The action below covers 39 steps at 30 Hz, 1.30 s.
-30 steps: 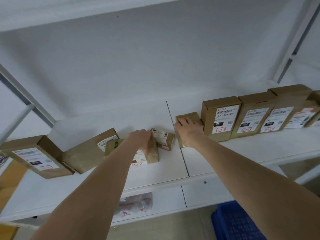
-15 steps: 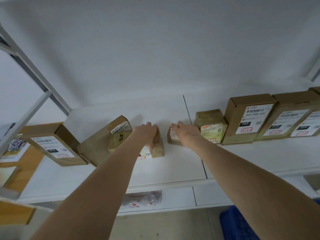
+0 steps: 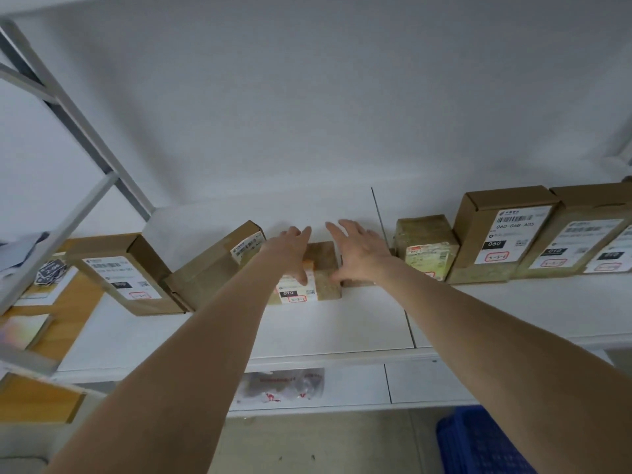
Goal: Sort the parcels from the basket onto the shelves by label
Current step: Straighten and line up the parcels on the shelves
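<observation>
Sitting under left hand (image 3: 290, 251), labelled parcel (image 3: 326, 287), right hand (image 3: 362, 254) beside

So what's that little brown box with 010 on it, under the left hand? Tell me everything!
The small 010 parcel is a brown box, cardboard by the look of it, sitting on the white shelf. Its front bears a white label with a black 010 patch and a red-ringed code. The left hand lies over its top, thumb down across the label. The right hand, fingers spread, is beside its right edge; whether it touches is unclear.

left hand (image 3: 290, 249): bare; right hand (image 3: 363, 256): bare; forearms (image 3: 205, 354): unsleeved
</observation>
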Available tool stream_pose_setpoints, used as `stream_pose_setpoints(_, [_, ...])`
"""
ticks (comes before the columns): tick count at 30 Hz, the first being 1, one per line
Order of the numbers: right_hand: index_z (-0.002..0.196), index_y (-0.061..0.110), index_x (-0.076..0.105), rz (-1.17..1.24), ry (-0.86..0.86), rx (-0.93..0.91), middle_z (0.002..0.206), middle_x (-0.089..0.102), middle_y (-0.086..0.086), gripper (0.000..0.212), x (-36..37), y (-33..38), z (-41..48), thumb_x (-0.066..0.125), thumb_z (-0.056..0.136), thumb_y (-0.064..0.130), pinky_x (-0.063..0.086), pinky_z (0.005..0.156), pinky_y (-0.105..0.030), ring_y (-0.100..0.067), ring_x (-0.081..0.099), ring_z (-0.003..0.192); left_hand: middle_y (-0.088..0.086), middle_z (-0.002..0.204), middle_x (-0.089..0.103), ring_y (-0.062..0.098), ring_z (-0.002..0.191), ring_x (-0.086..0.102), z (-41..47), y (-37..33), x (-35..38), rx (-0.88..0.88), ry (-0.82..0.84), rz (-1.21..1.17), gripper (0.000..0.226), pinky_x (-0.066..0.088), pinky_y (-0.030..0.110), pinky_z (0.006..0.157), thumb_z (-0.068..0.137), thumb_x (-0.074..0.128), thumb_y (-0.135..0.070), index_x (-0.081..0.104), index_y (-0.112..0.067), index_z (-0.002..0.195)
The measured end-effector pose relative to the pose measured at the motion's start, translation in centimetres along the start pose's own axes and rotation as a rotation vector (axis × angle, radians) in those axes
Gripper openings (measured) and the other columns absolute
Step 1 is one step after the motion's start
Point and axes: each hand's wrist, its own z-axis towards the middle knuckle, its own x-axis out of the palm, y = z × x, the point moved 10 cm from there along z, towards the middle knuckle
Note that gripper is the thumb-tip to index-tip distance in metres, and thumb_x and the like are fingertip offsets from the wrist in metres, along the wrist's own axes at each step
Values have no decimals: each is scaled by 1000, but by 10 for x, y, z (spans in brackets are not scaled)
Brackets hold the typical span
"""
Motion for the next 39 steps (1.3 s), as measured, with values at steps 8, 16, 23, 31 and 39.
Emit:
stream_pose_setpoints(8, [143,34,36,-1,16,-108,140,38,-2,56,10,43,12,57,91,37,45,98,-43,-24,41,128,3,125,45,25,113,52,-10,49,21,-146,-78,-52,51,52,45,81,88,54,-20,41,-31,136])
stream_pose_setpoints(16, [147,31,25,-60,49,-49,152,22,-6,74,11,41,12,64,85,41,29,110,-48,-29,20,141,2,144,33,28,127,42,-27,48,17,-179,-175,-151,63,49,41,90,86,50,-3,33,-24,143])
stream_pose_setpoints(23, [148,23,26,6,-113,-73,155,17,-7,74,-18,88,9,62,87,45,19,117,-44,-26,14,145,6,134,38,25,124,42,-74,128,-9,-354,-285,-118,55,45,38,91,88,56,-17,38,-20,139])
stream_pose_setpoints(31, [151,22,19,66,-142,-159,157,17,-5,86,-27,220,38,65,83,50,18,118,-43,-27,12,146,9,141,34,28,131,34,-93,223,-28,-283,-224,29,74,43,41,97,81,67,-19,27,-14,143])
stream_pose_setpoints(39, [153,23,4,406,-44,-20,156,20,-5,114,-9,316,67,79,71,48,39,106,-40,-23,38,136,10,138,37,30,129,38,-116,303,-18,-152,-139,68,90,41,45,95,72,77,-32,25,-17,144])
